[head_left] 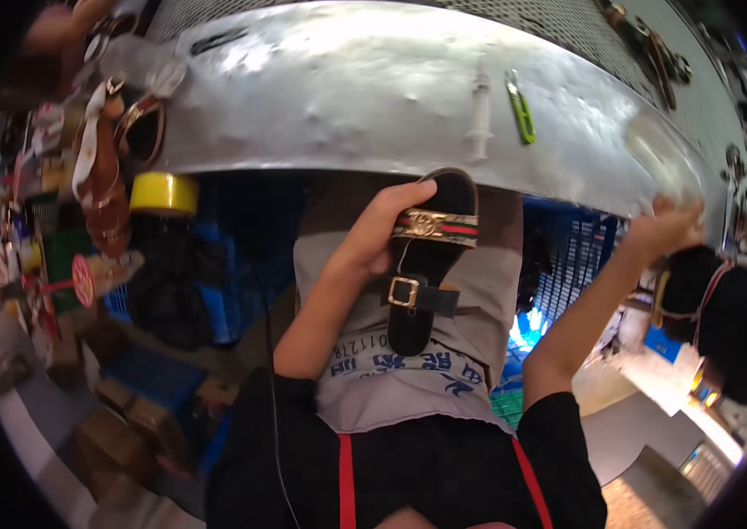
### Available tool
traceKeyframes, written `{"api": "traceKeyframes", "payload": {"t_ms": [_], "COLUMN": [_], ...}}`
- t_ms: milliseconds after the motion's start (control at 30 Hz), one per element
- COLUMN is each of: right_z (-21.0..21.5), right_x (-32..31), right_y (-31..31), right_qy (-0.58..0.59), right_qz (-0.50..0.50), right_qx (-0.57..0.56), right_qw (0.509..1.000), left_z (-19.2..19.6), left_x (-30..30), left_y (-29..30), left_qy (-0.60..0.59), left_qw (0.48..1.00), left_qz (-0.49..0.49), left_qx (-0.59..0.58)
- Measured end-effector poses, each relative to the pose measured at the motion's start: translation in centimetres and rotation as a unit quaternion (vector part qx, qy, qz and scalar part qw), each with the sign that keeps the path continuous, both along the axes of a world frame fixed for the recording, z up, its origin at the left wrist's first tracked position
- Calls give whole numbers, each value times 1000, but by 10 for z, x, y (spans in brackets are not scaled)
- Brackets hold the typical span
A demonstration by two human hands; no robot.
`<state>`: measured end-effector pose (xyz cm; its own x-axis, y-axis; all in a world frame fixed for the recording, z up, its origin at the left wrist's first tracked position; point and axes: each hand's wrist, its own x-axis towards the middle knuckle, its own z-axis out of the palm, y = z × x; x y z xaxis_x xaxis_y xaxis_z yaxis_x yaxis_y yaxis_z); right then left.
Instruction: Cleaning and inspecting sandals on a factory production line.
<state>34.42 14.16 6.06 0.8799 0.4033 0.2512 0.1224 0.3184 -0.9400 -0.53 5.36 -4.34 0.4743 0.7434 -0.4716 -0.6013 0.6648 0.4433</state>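
Observation:
In my left hand (382, 225) is a black sandal (431, 294), gripped by its front end with the thumb on the insole. It has a striped band with a gold ornament and a buckled ankle strap. The sandal is held over my apron (364, 370), toe toward the bench. Out to the right, my right hand (673, 227) is at the bench edge, its fingers curled and smeared by motion. A translucent, shiny thing (660, 154) lies just beyond that hand; its kind is unclear. On the metal bench (347, 106) lie a clear syringe (480, 115) and green-handled snips (521, 110).
A dark slim tool (219, 41) lies at the bench's far left. Left of me are a yellow tape roll (163, 194), more sandals (107, 198) and cardboard boxes (140, 419). A blue crate (572, 242) stands under the bench. Another person (721, 322) is at the right.

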Motion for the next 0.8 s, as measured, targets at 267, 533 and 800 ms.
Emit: {"api": "traceKeyframes", "payload": {"t_ms": [267, 533, 800], "right_z": [5, 10, 20], "right_x": [29, -9, -23], "right_y": [5, 34, 31], "right_qy": [5, -564, -559], "right_qz": [104, 70, 78], "right_qx": [-16, -148, -168], "right_qw": [994, 809, 808], "left_z": [-2, -15, -15], "left_x": [6, 9, 9], "left_y": [-19, -21, -21], "left_qy": [-252, -210, -176], "left_qw": [968, 976, 983], "left_qz": [-4, -11, -6], "left_qx": [-4, 47, 52]}}
